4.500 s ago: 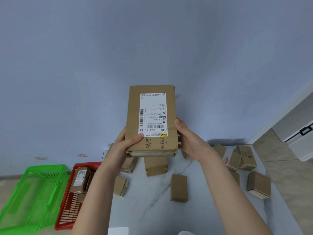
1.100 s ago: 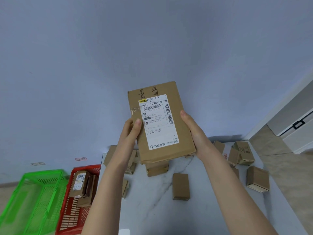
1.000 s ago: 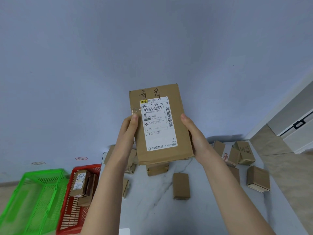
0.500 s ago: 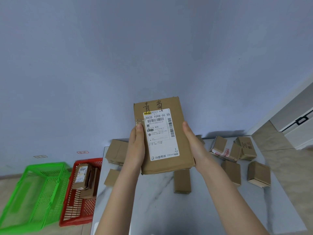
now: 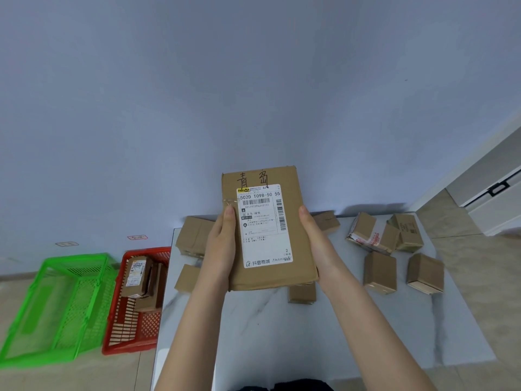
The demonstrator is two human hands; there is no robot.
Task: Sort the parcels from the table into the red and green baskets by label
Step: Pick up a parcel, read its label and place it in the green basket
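Note:
I hold a flat brown cardboard parcel (image 5: 293,221) upright in front of me, above the table. Its white shipping label faces me, with black handwritten characters above the label. My left hand (image 5: 221,246) grips its left edge and my right hand (image 5: 317,244) grips its right edge. On the floor to the left stand a green basket (image 5: 42,328) with nothing visible in it and a red basket (image 5: 135,328) with a few parcels inside.
Several small brown parcels lie on the white marble table (image 5: 282,334): a cluster at the back right (image 5: 377,266), one under the held parcel (image 5: 301,294), others at the back left (image 5: 194,235). A blue wall stands behind; a white cabinet (image 5: 496,198) is at far right.
The parcel was turned end over end so its label reads upright. Over the last second it came down and closer to the table; both hands kept hold.

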